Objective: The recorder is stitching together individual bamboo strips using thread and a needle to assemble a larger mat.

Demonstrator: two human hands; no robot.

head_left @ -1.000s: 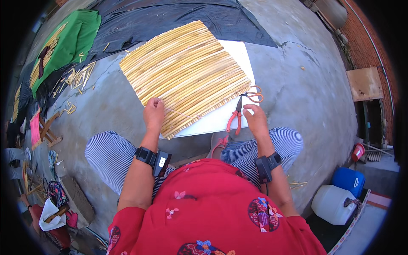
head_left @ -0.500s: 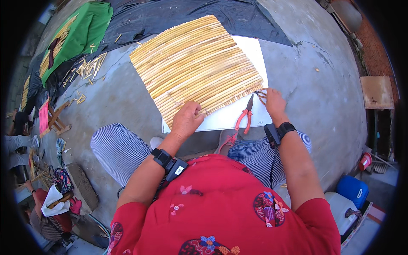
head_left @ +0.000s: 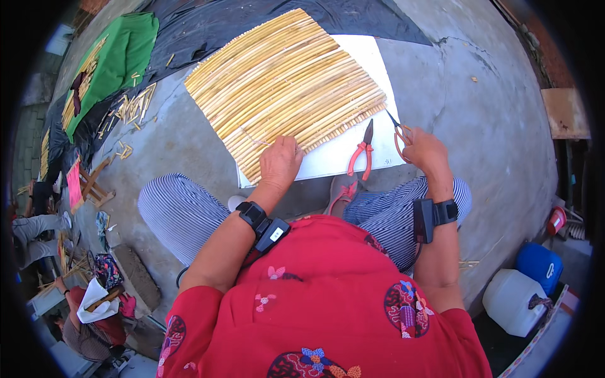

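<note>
On the concrete floor (head_left: 479,94), the left hand (head_left: 279,162) presses the reed mat (head_left: 283,85) with fingers curled — beside it, the right hand (head_left: 423,150) grips scissors (head_left: 397,129).

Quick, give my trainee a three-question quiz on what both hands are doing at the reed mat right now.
1. True or false: the left hand rests on the near edge of the woven yellow reed mat.
2. What does the right hand hold? A) orange-handled scissors B) a hammer C) a brush
3. Fill in: the red-handled pliers lie on the white ____ under the mat.

Key: 1 true; 2 A; 3 board.
</note>
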